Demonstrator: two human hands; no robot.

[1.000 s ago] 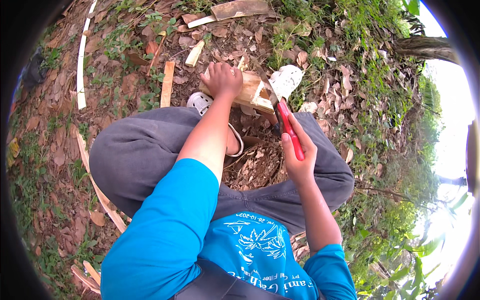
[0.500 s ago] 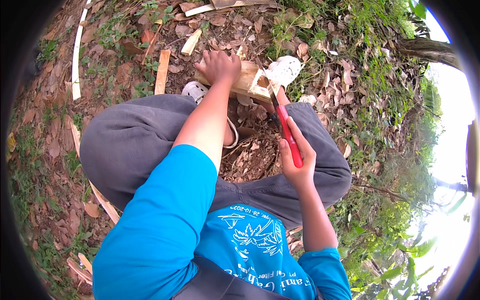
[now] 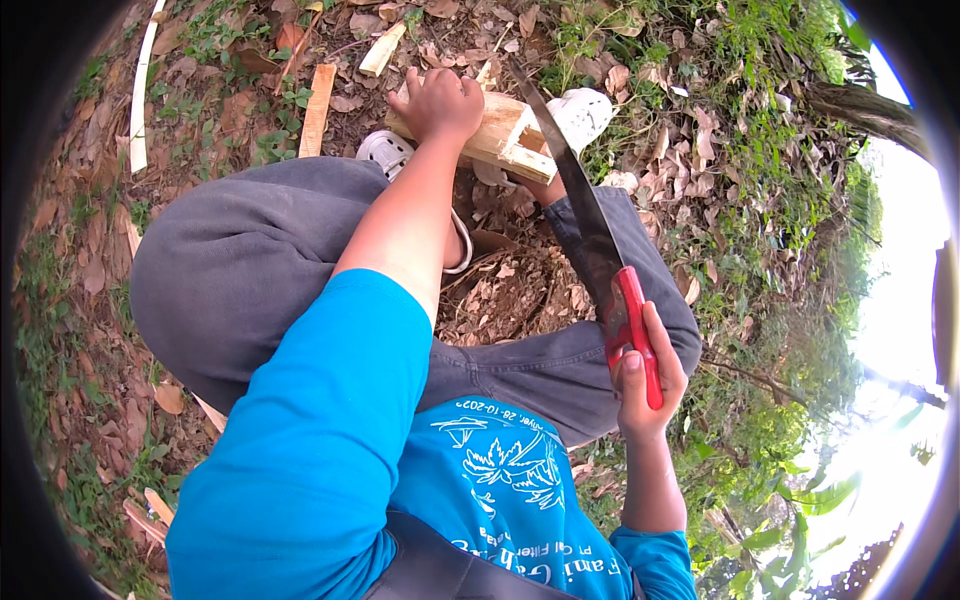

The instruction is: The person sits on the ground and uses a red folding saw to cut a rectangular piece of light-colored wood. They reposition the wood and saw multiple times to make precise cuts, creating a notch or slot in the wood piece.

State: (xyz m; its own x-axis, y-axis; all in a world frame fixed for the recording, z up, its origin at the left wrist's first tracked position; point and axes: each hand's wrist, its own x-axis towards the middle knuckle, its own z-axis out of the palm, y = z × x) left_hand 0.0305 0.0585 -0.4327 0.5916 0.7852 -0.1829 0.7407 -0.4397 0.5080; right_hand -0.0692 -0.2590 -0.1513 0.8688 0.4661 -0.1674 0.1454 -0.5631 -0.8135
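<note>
My left hand (image 3: 442, 105) presses down on a pale, rough-cut wooden block (image 3: 500, 133), its fingers curled over the top. A square notch shows at the block's right end. The block rests low between my feet, close to the white clog (image 3: 583, 118) on my right foot. In my right hand (image 3: 652, 385) is a handsaw (image 3: 590, 215), gripped by its red handle. Its long dark blade slants up and left past the notched end, the tip beyond the block. Whether the blade touches the wood I cannot tell.
Wood offcuts lie around: a short chip (image 3: 383, 48), a flat slat (image 3: 318, 110) and a long pale strip (image 3: 142, 95). Dry leaves and weeds cover the ground. A tree trunk (image 3: 868, 112) stands at the far right. My bent legs frame the work.
My right hand has drawn the saw back, down and to the right, away from the notched end. The blade has turned to show more of its flat side. My left hand stays on the block.
</note>
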